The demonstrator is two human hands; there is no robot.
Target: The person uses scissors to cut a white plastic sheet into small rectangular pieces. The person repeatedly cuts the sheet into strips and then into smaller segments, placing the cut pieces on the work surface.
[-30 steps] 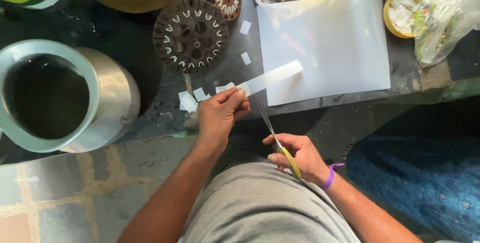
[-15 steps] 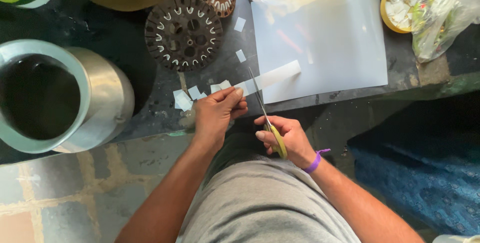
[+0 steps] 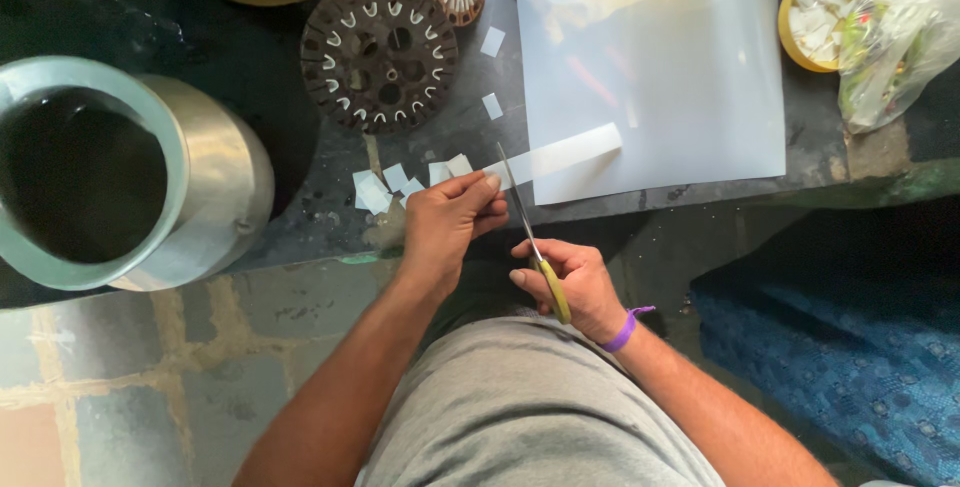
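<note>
The left hand is pinching the white paper strip, which is reaching toward two o'clock over the desk edge. The right hand is closed around yellow-handled scissors, blades touching the strip.

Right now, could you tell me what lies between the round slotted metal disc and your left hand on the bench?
In the head view, small cut white paper pieces lie between the slotted disc and the left hand.

Both forearms are bare, with no sleeves showing. A purple wristband circles the wrist of the right hand. The left hand wears nothing. Grey fabric covers the lap.
</note>
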